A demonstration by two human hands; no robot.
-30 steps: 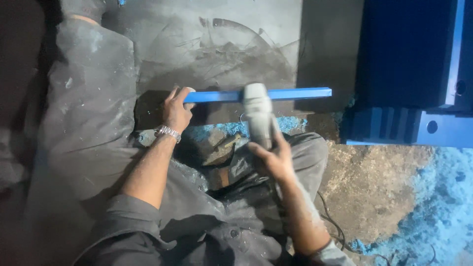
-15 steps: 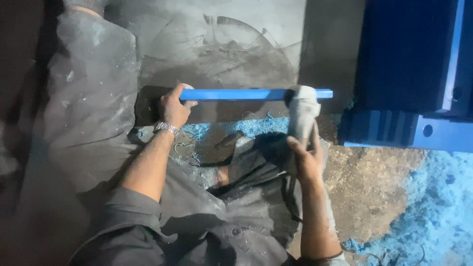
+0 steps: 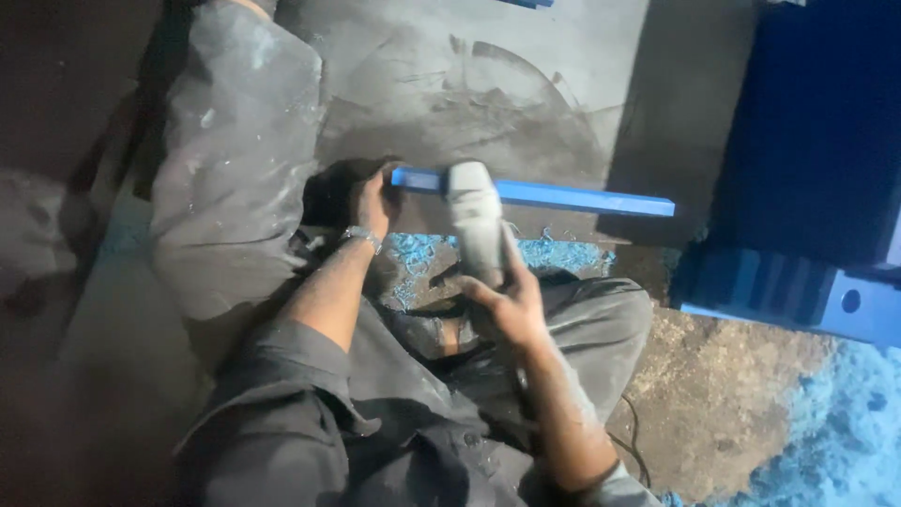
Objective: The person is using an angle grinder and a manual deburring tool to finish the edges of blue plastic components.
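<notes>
Strip (image 3: 563, 196): long blue bar, lying flat on grey slab (image 3: 526, 103), above knees
Right hand (image 3: 507, 299): wrapped around grey power tool (image 3: 474, 230), nose on strip
Left hand (image 3: 368, 202): clamps strip's left end
Tip: likely keep tool square, pressure even
Far: blue shavings (image 3: 422, 253), blue machine (image 3: 798, 188)

You were in a rough workshop: you sat on a dusty concrete floor (image 3: 751, 422) scored with circular marks, blue shavings (image 3: 845, 441) heaped to the right of your fingers, and a heavy blue machine (image 3: 807, 141) stood beyond them.
</notes>
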